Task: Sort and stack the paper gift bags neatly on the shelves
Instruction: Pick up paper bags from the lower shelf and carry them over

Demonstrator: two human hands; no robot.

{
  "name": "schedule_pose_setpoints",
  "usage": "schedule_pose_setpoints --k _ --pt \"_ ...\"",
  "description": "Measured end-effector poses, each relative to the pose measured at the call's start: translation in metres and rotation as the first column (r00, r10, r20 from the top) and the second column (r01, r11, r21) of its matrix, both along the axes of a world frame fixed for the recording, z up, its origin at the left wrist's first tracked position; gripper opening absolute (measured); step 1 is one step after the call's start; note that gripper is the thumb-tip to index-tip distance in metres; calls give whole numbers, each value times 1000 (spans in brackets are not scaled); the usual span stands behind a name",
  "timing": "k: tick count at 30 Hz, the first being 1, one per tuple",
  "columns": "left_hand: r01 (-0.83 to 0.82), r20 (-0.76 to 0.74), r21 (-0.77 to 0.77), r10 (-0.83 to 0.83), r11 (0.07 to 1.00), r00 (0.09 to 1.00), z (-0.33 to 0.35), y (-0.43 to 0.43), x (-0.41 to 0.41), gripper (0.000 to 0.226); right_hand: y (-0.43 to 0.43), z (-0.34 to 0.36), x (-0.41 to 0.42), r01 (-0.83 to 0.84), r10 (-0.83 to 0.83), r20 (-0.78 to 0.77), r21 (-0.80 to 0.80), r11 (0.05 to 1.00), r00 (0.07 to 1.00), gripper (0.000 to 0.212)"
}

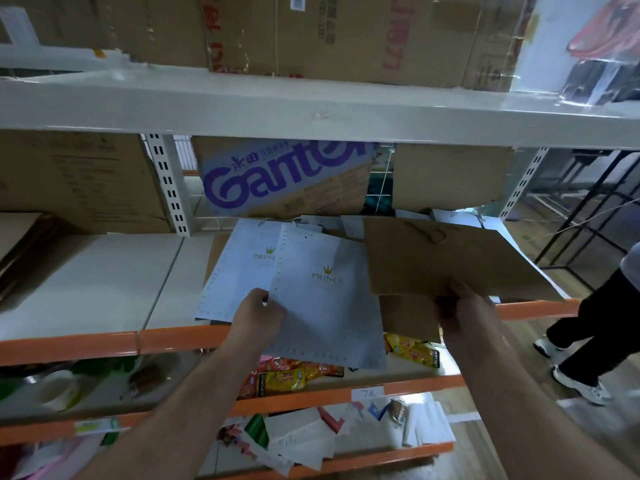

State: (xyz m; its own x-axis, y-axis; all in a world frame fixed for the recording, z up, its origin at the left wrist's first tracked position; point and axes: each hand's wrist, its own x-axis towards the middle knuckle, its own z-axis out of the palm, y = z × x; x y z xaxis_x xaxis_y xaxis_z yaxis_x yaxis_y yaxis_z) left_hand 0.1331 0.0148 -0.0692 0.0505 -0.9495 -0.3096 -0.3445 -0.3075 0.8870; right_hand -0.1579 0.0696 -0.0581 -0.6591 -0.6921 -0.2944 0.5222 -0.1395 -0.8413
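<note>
Brown paper bag [443, 261] centre right: right hand [464, 311] pinching its near edge | left hand [258, 315] gripping white bag [325, 313] at centre | probably best: squaring edges, stacking colours apart.

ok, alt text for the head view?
At a shelf, the left hand grips a white Prince gift bag while the right hand holds a flat brown paper bag. A second white bag lies beside it; snack packets sit below.

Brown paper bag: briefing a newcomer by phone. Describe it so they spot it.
Find the orange-edged shelf below the purple-lettered Ganten box. At its right, the right hand holds a flat brown bag. It is plain; the white bags beside it bear crowns.
</note>
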Motion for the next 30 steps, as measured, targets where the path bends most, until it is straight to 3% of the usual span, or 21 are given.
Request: schedule_pose_setpoints --k 6,15,23,30 --pt "-36 92 2 36 999 995 1 6 -53 16 -10 15 -57 -81 81 -109 1 997 991 19" --pt "-170 49 11 170 985 984 2 13 -98 8 -21 45 -122 -104 102 -158 -8 995 982 26" --pt "-275 -26 -14 274 961 961 21 15 -94 22 -25 46 -98 -249 248 -106 5 968 963 19" --pt "-422 -134 -30 415 906 900 32 46 -41 11 -29 44 -31 -407 406 -47 -21 913 913 16"
